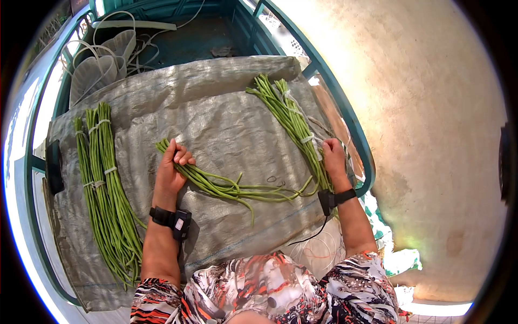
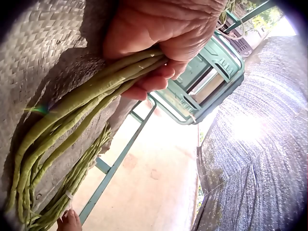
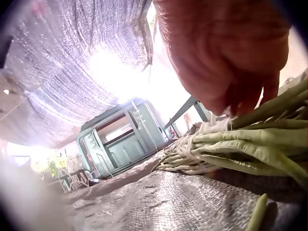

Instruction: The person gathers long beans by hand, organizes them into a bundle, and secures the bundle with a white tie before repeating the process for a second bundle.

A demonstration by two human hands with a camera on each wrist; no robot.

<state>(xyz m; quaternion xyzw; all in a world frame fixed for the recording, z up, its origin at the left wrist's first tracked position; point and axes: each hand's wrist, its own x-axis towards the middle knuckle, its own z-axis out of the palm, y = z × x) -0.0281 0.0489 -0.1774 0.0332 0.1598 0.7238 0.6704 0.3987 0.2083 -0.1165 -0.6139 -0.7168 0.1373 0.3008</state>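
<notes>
The left hand (image 1: 171,174) is curled round one end of a bunch of long green beans (image 1: 213,186), thumb and fingers closed on the stalks. From that grip the bunch trails right and near across the middle of a grey woven sheet (image 1: 232,116), its loose tips spreading out and reaching the right bundle.

The right hand (image 1: 334,159) is at the right edge of the bean bundle (image 1: 285,112) on the right, fingers bent down beside a white tie (image 1: 307,139); whether they pinch a strip or the beans I cannot tell. This bundle slants from far to near, its far end tied as well.

Each wrist wears a black band, the left one with a boxy camera (image 1: 182,223).

On the left of the sheet, three tied bean bundles (image 1: 97,162) lie side by side, their near ends fanned out. At the far left stand pale plastic tubs (image 1: 93,75) with white straps (image 1: 154,51) looping beside them. The sheet lies on a teal cart, whose rail (image 1: 345,110) curves along the right. The person's patterned shirt (image 1: 259,286) fills the near edge.
</notes>
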